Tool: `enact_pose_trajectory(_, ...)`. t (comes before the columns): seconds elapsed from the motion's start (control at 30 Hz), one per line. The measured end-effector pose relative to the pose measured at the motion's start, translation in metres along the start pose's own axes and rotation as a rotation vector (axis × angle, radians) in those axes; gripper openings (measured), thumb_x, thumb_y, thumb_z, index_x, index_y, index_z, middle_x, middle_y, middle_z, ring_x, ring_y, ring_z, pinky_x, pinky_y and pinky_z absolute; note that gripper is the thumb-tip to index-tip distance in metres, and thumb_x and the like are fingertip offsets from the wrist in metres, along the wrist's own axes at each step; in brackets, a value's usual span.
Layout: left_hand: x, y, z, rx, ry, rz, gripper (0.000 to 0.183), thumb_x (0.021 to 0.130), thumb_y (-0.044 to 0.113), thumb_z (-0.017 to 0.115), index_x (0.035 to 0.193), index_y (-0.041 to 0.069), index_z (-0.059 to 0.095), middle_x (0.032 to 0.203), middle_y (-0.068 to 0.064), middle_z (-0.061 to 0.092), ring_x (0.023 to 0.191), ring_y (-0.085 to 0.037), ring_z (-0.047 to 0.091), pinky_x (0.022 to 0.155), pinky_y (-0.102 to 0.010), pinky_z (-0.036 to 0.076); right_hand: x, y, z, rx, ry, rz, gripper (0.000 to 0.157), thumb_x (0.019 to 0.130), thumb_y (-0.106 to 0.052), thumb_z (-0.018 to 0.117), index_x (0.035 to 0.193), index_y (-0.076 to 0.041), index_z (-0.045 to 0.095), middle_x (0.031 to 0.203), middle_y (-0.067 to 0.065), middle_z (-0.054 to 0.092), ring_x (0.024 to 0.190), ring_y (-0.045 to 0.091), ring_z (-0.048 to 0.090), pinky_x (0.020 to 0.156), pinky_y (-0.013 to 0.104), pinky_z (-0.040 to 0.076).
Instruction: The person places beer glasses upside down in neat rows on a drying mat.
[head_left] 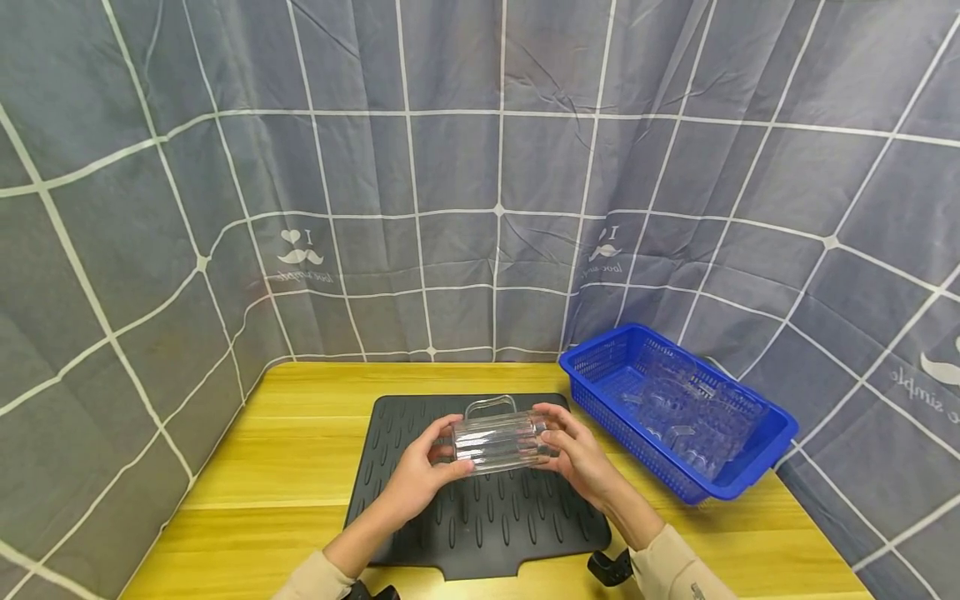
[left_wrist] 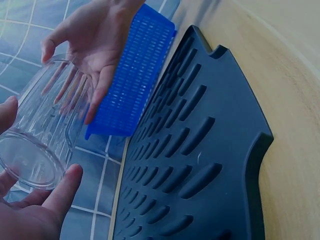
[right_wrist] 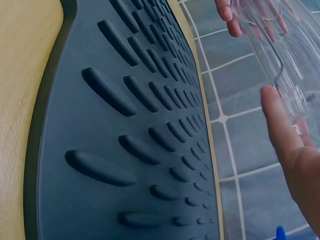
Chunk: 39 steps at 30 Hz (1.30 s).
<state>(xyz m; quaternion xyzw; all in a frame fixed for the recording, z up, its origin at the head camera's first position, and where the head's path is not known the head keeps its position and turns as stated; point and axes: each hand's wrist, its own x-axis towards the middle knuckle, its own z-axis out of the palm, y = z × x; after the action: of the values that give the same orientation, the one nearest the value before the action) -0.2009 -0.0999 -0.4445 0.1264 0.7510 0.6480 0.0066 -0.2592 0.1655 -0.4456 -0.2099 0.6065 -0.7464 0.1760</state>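
Observation:
A clear ribbed glass mug (head_left: 495, 442) lies on its side in the air above a black ridged mat (head_left: 487, 533), its handle at the far side. My left hand (head_left: 420, 473) grips the base end, thumb on the near side and fingers behind. At the rim end my right hand (head_left: 581, 458) holds the glass with thumb and fingers. In the left wrist view the mug's round base (left_wrist: 30, 160) faces the camera. The right wrist view cuts off part of the mug (right_wrist: 295, 55), with the right thumb lying along it.
To the right a blue perforated basket (head_left: 626, 429) holds several clear glass or plastic pieces, hard to tell apart. The mat lies on a yellow wooden table (head_left: 277, 467). A grey curtain with white grid lines (head_left: 457, 250) hangs behind and at both sides.

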Motion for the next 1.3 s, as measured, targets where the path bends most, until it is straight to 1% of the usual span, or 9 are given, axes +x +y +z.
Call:
enact_pose_trajectory(0.1, 0.002, -0.003, -0.002, 0.017, 0.025, 0.010, 0.065, 0.082, 0.024, 0.071, 0.138, 0.021, 0.039, 0.127, -0.010, 0.043, 0.105, -0.028, 0.054, 0.074, -0.028, 0.052, -0.001, -0.002, 0.000, -0.021, -0.012, 0.032, 0.045, 0.096, -0.013, 0.047, 0.138, -0.008, 0.032, 0.133, 0.014, 0.037, 0.112, 0.032, 0.051, 0.084, 0.048, 0.048)
enact_pose_trajectory(0.17, 0.003, -0.003, -0.003, 0.022, 0.032, 0.019, 0.063, 0.083, 0.022, 0.070, 0.138, 0.021, 0.040, 0.127, -0.011, 0.043, 0.104, -0.029, 0.054, 0.073, -0.029, 0.053, -0.002, -0.003, -0.001, -0.033, -0.024, 0.049, 0.043, 0.096, -0.013, 0.046, 0.137, -0.011, 0.033, 0.136, 0.014, 0.034, 0.117, 0.038, 0.045, 0.085, 0.048, 0.048)
enact_pose_trajectory(0.33, 0.004, -0.003, -0.005, 0.077, 0.052, 0.024, 0.063, 0.083, 0.025, 0.070, 0.138, 0.022, 0.041, 0.127, -0.010, 0.044, 0.104, -0.027, 0.053, 0.074, -0.030, 0.052, -0.002, -0.005, -0.001, -0.042, -0.067, 0.074, 0.045, 0.098, -0.016, 0.044, 0.140, -0.013, 0.030, 0.142, 0.013, 0.026, 0.124, 0.046, 0.031, 0.088, 0.046, 0.047)
enact_pose_trajectory(0.47, 0.003, -0.002, -0.006, 0.128, 0.076, 0.026, 0.063, 0.081, 0.030, 0.071, 0.137, 0.025, 0.043, 0.128, -0.008, 0.045, 0.104, -0.024, 0.053, 0.075, -0.031, 0.050, -0.003, -0.003, -0.002, -0.048, -0.099, 0.083, 0.048, 0.098, -0.017, 0.044, 0.142, -0.014, 0.027, 0.144, 0.013, 0.023, 0.126, 0.043, 0.031, 0.091, 0.045, 0.045)
enact_pose_trajectory(0.6, 0.001, -0.001, -0.009, 0.147, 0.099, 0.042, 0.062, 0.080, 0.030, 0.072, 0.135, 0.027, 0.045, 0.129, -0.006, 0.046, 0.104, -0.023, 0.053, 0.075, -0.032, 0.049, -0.003, -0.001, -0.003, -0.053, -0.114, 0.066, 0.049, 0.098, -0.016, 0.044, 0.143, -0.014, 0.025, 0.143, 0.017, 0.024, 0.124, 0.037, 0.035, 0.094, 0.046, 0.043)
enact_pose_trajectory(0.73, 0.000, 0.002, -0.014, 0.170, 0.119, 0.068, 0.061, 0.080, 0.028, 0.072, 0.135, 0.025, 0.046, 0.129, -0.005, 0.047, 0.104, -0.025, 0.053, 0.076, -0.035, 0.048, -0.003, 0.001, -0.005, -0.058, -0.122, 0.047, 0.048, 0.099, -0.014, 0.042, 0.144, -0.013, 0.025, 0.143, 0.020, 0.027, 0.127, 0.033, 0.038, 0.096, 0.049, 0.041)
enact_pose_trajectory(0.9, 0.001, 0.006, -0.022, 0.216, 0.143, 0.085, 0.061, 0.080, 0.031, 0.072, 0.135, 0.026, 0.046, 0.128, -0.003, 0.048, 0.104, -0.026, 0.053, 0.076, -0.035, 0.048, -0.004, 0.000, -0.006, -0.089, -0.108, 0.050, 0.046, 0.098, -0.014, 0.043, 0.143, -0.014, 0.029, 0.143, 0.018, 0.030, 0.129, 0.031, 0.037, 0.098, 0.052, 0.038)
enact_pose_trajectory(1.07, 0.003, 0.008, -0.030, 0.259, 0.155, 0.086, 0.061, 0.080, 0.034, 0.072, 0.135, 0.029, 0.046, 0.125, 0.002, 0.049, 0.102, -0.025, 0.054, 0.074, -0.034, 0.049, -0.005, 0.000, -0.008, -0.174, -0.073, 0.048, 0.045, 0.097, -0.015, 0.047, 0.140, -0.016, 0.034, 0.143, 0.016, 0.033, 0.131, 0.035, 0.032, 0.101, 0.054, 0.033)
enact_pose_trajectory(1.3, 0.005, 0.011, -0.040, 0.293, 0.174, 0.106, 0.062, 0.079, 0.039, 0.071, 0.135, 0.030, 0.046, 0.123, 0.003, 0.050, 0.104, -0.024, 0.055, 0.073, -0.032, 0.051, -0.008, 0.001, -0.010, -0.420, -0.017, 0.016, 0.050, 0.091, -0.030, 0.059, 0.136, -0.020, 0.042, 0.139, 0.007, 0.042, 0.128, 0.031, 0.039, 0.098, 0.042, 0.040)
